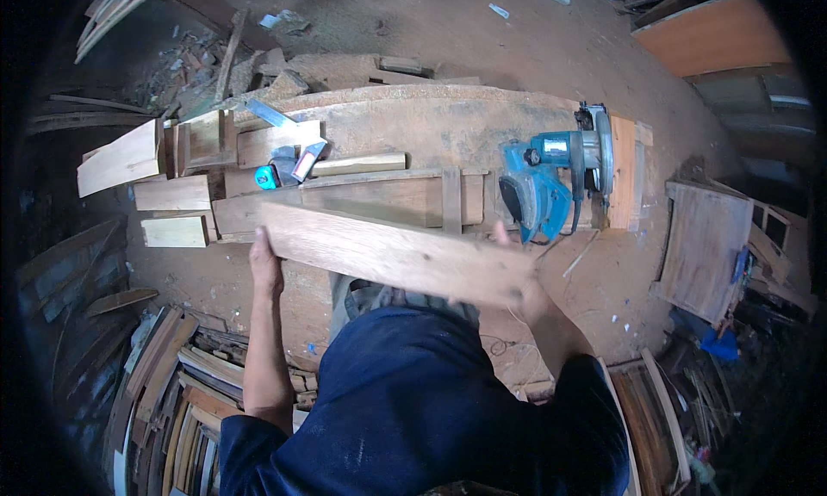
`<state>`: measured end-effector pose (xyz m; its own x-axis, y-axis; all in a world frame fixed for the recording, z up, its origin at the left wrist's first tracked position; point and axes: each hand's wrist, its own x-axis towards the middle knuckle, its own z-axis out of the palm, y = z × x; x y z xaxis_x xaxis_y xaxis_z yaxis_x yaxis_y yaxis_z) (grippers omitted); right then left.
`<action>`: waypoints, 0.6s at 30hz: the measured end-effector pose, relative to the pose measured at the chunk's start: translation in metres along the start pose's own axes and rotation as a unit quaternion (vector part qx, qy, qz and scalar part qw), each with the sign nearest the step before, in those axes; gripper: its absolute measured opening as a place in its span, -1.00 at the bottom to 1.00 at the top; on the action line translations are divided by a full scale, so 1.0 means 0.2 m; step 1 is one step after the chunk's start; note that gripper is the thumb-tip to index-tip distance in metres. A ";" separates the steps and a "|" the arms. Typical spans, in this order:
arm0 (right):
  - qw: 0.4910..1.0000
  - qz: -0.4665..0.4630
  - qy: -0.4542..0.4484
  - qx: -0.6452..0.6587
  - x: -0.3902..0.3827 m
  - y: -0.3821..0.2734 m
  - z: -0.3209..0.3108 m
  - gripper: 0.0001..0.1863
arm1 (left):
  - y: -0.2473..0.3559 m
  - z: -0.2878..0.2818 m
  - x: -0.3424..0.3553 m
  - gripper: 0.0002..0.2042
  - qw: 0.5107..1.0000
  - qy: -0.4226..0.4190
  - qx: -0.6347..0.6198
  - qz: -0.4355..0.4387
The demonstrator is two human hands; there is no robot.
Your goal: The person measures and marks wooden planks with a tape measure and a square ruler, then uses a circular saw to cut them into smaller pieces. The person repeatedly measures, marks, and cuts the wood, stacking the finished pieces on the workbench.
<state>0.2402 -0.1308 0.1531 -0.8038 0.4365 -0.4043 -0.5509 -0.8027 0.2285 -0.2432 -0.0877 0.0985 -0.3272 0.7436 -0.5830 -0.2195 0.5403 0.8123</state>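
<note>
A long pale wooden board (388, 248) hangs slightly tilted in front of my body, over the near edge of the bench (534, 108). My left hand (265, 262) grips its left end. My right hand (528, 291) holds the right end, partly behind the wood and blurred, with fingertips showing above it. Beyond the board lie a blue-handled square (269, 111), a turquoise tape measure (265, 176) and several wood pieces (362, 162). At the bench's right stand a teal planer (536, 203) and a teal circular saw (558, 150).
Cut planks (116, 164) cover the bench's left end. A wooden panel (702, 251) stands at the right. Stacks of offcuts (194, 384) lie low at my left, more boards (642, 418) at my lower right. An orange sheet (702, 35) is at the back right, scraps (189, 65) at the back left.
</note>
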 end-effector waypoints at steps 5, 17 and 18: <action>0.924 -0.221 0.273 -0.149 0.30 -0.01 -0.17 0.00 | -0.11 -0.44 0.18 -0.51 0.997 -0.012 0.074 0.002; 0.683 -0.258 0.524 -0.438 0.87 0.07 -0.28 -0.51 | -0.35 -0.87 0.57 -0.52 0.985 0.019 0.157 -0.068; 0.670 -0.269 0.524 -0.451 0.86 0.08 -0.31 -0.52 | -0.36 -0.86 0.58 -0.52 0.987 0.020 0.145 -0.073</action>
<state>0.1067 -0.0932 0.0320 0.3168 0.6155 -0.7216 0.0431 -0.7694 -0.6373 -0.4229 -0.1075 -0.0247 -0.3487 0.6366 -0.6878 0.0033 0.7347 0.6784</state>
